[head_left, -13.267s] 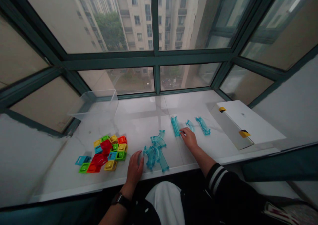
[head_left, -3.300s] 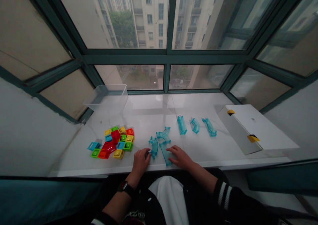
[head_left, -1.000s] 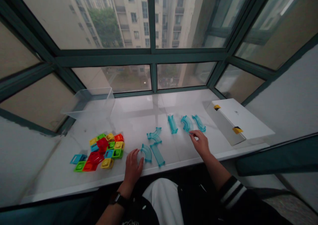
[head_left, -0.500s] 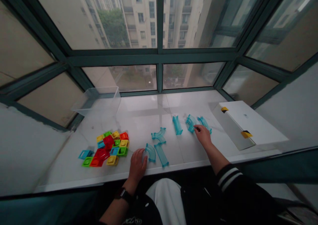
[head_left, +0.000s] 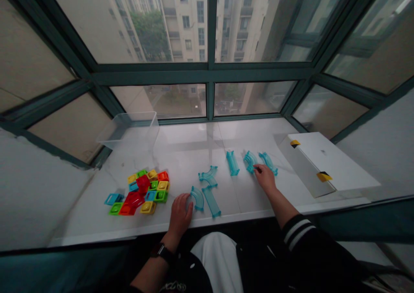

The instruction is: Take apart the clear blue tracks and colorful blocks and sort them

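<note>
Translucent blue toy track pieces lie on the white sill. My right hand (head_left: 265, 179) has its fingertips pinched at the near end of a curved track piece (head_left: 249, 160), which rests on the surface. Just right of it is another track piece (head_left: 268, 163), and to its left a straight track piece (head_left: 232, 163). My left hand (head_left: 180, 212) rests on the sill with thumb and fingers apart, its fingertips beside a curved track piece (head_left: 197, 199). Close by are a flat straight piece (head_left: 211, 202) and a branching curved piece (head_left: 208, 176).
Several red, green, yellow and blue blocks (head_left: 142, 184) are grouped left of my left hand. Behind them stands a clear plastic bin (head_left: 129, 131). A white box (head_left: 333, 159) with yellow-black corner tabs is at the right. Green-framed windows (head_left: 210, 75) border the sill.
The view has shifted slightly, moving the whole scene a little to the right. Both hands and the track pieces keep nearly the same places relative to each other.
</note>
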Demonstrator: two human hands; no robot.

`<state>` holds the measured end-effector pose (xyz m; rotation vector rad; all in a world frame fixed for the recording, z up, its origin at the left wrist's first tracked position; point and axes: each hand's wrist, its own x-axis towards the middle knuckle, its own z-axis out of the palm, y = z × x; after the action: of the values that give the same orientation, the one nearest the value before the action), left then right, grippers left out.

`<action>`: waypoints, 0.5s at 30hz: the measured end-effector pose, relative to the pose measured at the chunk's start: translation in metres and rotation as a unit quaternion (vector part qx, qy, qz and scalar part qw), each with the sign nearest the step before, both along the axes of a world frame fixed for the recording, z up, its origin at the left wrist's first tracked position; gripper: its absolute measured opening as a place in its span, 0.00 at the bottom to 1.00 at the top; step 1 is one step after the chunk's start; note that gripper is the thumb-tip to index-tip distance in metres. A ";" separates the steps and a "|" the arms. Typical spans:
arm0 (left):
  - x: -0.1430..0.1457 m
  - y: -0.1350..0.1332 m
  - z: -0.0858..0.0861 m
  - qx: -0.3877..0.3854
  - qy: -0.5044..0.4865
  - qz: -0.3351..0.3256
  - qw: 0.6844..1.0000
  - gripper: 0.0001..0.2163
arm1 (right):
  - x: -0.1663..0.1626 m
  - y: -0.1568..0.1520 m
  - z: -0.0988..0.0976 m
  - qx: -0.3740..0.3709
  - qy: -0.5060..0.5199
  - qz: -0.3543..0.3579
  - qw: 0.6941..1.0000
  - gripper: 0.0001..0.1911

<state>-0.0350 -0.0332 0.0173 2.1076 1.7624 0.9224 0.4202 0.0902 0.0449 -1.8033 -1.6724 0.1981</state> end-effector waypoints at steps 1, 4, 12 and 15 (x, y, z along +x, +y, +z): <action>0.000 0.000 0.000 0.002 0.003 -0.001 1.000 0.16 | 0.001 0.000 -0.001 -0.002 -0.002 0.001 1.000 0.17; -0.001 0.000 -0.003 0.015 0.009 -0.006 1.000 0.16 | 0.002 0.001 -0.002 -0.002 -0.009 0.006 1.000 0.17; -0.002 0.002 -0.009 0.054 0.019 -0.010 0.998 0.15 | 0.004 -0.001 -0.004 -0.007 -0.019 0.017 1.000 0.19; -0.002 0.002 -0.008 0.057 0.017 -0.009 0.998 0.15 | 0.004 -0.001 -0.005 -0.007 -0.026 0.022 0.999 0.19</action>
<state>-0.0370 -0.0317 0.0093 2.2179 1.7430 1.0097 0.4243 0.0893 0.0403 -1.7974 -1.7511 0.1825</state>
